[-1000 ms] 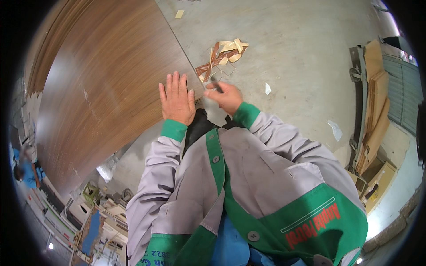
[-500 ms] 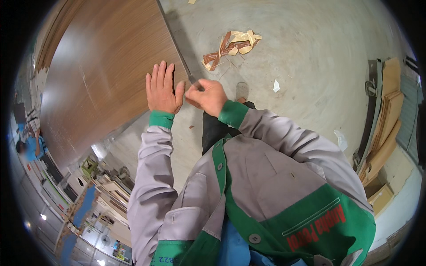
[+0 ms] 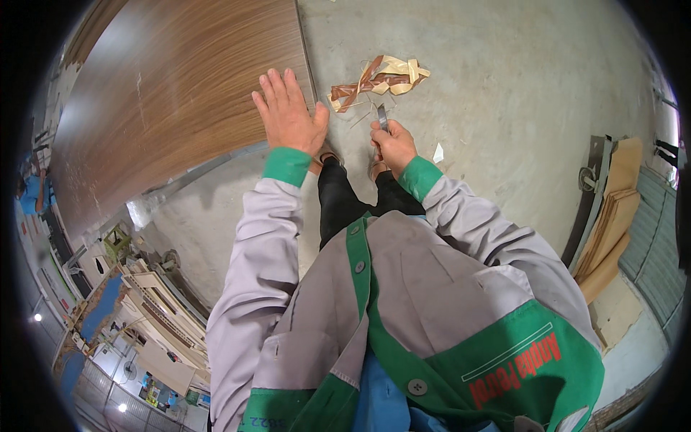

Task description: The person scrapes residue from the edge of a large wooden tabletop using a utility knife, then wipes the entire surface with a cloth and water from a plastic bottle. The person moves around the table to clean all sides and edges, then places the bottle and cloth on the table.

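L hand (image 3: 291,119) flat on wood panel (image 3: 173,108), R hand (image 3: 392,144) gripping small tool (image 3: 382,117) (metal)

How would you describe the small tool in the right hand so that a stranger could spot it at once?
Start at the big wood-grain panel under the flat left hand, then go right past its edge to the right hand over the concrete floor. A short grey blade-like tool sticks up from that fist, just below the crumpled tan and brown strips; it alone looks straight and metallic.

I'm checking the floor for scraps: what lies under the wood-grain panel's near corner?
The left hand lies flat on the wood-grain panel. Bare concrete floor shows beside its edge, with a tangle of edge-band strips nearby. Anything beneath the panel itself is covered.
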Demonstrator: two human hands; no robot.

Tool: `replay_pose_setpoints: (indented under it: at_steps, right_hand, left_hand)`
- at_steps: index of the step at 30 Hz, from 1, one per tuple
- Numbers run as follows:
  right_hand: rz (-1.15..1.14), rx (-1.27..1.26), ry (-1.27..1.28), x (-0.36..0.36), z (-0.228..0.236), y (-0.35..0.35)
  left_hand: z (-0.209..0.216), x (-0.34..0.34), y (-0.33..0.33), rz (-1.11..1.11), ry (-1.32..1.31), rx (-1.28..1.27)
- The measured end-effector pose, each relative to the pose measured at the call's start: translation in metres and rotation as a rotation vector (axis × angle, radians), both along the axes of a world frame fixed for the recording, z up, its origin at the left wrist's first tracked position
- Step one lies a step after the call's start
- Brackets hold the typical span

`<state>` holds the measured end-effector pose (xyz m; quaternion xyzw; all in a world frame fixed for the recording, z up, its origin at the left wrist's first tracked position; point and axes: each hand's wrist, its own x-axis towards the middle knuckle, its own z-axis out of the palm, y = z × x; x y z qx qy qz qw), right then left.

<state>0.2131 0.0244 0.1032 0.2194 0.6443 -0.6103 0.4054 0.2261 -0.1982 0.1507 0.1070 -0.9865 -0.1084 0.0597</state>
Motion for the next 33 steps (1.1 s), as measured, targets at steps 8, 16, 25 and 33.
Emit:
replay_pose_setpoints:
  at_steps: [8, 16, 25, 33]
  right_hand:
    - [0.262, -0.086, 0.29, -0.001, 0.0, 0.005]
    - [0.384, -0.012, 1.192, -0.055, 0.035, -0.048]
    - [0.429, 0.092, 0.972, -0.017, 0.021, 0.01]
    - [0.038, -0.146, 0.442, -0.055, -0.008, 0.033]
  left_hand:
    - [0.023, 0.003, -0.02, -0.273, -0.106, 0.103]
    - [0.022, 0.0, -0.067, -0.552, -0.14, -0.158]
    - [0.043, 0.004, -0.057, -0.293, -0.138, -0.019]
    - [0.037, 0.016, -0.063, -0.207, -0.037, 0.044]
